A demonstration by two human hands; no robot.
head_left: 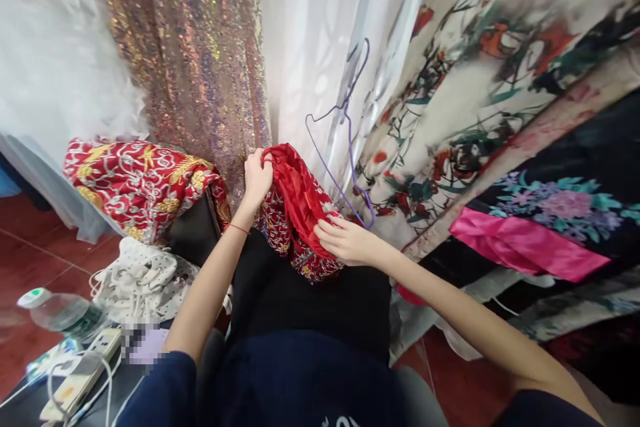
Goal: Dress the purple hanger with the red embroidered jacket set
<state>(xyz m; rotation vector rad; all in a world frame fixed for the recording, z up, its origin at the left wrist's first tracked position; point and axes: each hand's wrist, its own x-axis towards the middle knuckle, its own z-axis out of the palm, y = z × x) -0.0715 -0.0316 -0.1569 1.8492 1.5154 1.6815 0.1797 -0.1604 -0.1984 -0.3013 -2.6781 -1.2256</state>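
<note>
At the centre of the frame, the left hand (257,177) is closed on the top edge of a red garment (297,203), holding it up so the satin lining shows. The right hand (345,240) lies on the garment's lower edge with its fingers nearly straight; whether it pinches the cloth cannot be told. A purple hanger (350,140) hangs just right of the garment, and a water bottle (60,310) lies at lower left.

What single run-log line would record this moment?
left hand: grips top edge of red garment | right hand: laid on its lining | behind: purple hanger against white curtain
</note>
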